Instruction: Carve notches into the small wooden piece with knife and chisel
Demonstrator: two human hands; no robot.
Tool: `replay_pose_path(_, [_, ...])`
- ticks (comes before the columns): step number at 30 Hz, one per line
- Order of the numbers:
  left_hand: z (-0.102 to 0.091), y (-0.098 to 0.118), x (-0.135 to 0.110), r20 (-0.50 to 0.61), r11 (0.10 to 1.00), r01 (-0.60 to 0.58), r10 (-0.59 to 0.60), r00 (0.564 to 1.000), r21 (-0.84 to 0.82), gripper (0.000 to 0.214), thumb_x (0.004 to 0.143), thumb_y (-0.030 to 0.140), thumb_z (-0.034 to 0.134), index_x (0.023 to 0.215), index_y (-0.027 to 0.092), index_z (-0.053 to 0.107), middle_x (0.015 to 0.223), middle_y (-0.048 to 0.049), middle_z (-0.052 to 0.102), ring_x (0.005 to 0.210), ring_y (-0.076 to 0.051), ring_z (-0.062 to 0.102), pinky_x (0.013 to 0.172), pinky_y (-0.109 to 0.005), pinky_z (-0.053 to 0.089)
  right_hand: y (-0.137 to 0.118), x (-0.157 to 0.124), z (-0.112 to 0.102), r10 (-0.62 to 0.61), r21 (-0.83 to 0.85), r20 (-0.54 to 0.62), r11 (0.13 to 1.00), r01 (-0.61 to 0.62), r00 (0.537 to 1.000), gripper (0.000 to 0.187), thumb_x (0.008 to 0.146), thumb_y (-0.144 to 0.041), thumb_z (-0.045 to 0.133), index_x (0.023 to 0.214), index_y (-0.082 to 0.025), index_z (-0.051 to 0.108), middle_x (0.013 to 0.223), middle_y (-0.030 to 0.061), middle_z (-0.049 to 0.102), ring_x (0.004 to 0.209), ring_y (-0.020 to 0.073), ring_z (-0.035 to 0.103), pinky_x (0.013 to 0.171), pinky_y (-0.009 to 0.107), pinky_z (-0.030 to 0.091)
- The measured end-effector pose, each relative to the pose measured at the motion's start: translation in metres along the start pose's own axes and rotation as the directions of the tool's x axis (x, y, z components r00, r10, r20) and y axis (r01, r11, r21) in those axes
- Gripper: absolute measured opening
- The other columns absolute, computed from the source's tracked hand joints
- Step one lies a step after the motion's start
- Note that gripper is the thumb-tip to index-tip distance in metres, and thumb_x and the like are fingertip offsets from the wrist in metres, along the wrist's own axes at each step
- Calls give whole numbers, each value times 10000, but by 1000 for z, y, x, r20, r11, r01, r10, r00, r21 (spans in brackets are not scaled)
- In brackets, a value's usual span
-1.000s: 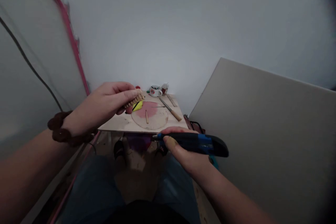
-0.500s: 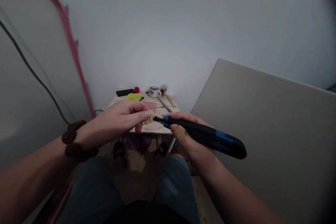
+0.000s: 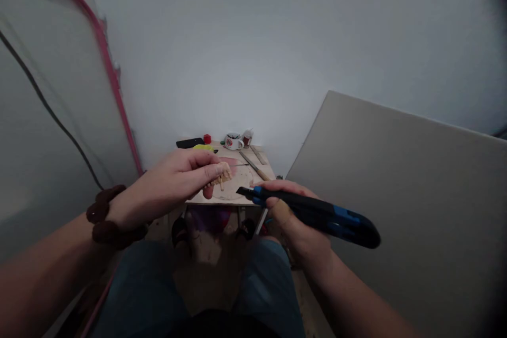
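Head view: nearest, at the bottom, are blue-clad legs (image 3: 269, 280), with the forearms reaching forward above them. A brown scrunchie (image 3: 106, 216) rings the left wrist. The right hand (image 3: 301, 211) is closed around a black and blue utility knife (image 3: 328, 217), its butt pointing right and its short blade pointing left. The left hand (image 3: 186, 171) pinches a small pale carved piece (image 3: 224, 170) between thumb and fingers; the piece juts out past the thumb tip on the right side of that hand, its notched lower edge showing beneath. The blade tip stands just to the right of the piece and slightly lower, apart from it.

Beyond the hands is the pale worktop (image 3: 198, 198), bearing a round, partly pink patch (image 3: 240, 182). A wooden-handled file (image 3: 252, 164) lies slanting to its right. Farther back are a yellow thing (image 3: 203, 148), a black flat object (image 3: 189, 143), a small red object (image 3: 207, 139), a white mug (image 3: 229, 142) and, just beside it, a jar (image 3: 247, 140). The pale wall (image 3: 237, 53) rises behind.
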State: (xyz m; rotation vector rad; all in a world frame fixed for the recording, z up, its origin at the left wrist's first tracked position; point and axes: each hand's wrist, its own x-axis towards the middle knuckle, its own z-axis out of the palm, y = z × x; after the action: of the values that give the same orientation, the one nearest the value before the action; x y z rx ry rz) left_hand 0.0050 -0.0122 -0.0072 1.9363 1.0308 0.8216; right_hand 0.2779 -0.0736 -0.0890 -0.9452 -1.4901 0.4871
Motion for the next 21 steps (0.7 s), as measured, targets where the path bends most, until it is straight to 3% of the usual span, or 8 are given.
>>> replay_pose_path(4, [7,2,-3,50,1000,-21,22,999,-11,452,1086,608,689,891,240,865,831,-28,747,784,-196,643,685,-262,463,-11,7,1,-57,27,-60,998,59,997,219,1018,-422,906,1227,-358,894,1214,19,928,1096,257,909,1042,458,765])
replay_pose_path(11, [9,4,-5,75,999,14,-10,997,-45,466,1086,638,693,888,246,850,811,-28,712,739,-199,612,636,-269,453,-44,15,5,-265,-160,28,950,266,964,269,1004,-280,885,1247,-397,880,1235,-30,931,1132,243,909,1076,445,746])
replay_pose_path(15, [9,9,-7,64,996,44,-39,997,-76,447,1082,675,692,1044,260,853,904,-37,760,775,-212,643,633,-273,481,-48,14,7,-340,-228,73,910,347,938,328,992,-223,870,1287,-368,870,1228,-16,934,1117,252,916,1036,433,758])
replay_pose_path(18, [13,14,-11,52,995,19,-14,999,-98,429,1079,656,707,1013,252,834,923,-33,751,811,-210,659,664,-269,513,-48,13,6,-419,-245,119,866,436,900,401,990,-183,848,1360,-338,851,1288,11,925,1148,260,912,1062,435,752])
replay_pose_path(21, [18,14,-15,78,990,48,-38,996,-133,461,1087,677,680,993,241,795,839,-16,703,722,-193,609,587,-262,470,-49,12,4,-467,-256,128,837,484,875,464,984,-156,842,1407,-345,839,1333,26,913,1167,274,909,1086,452,753])
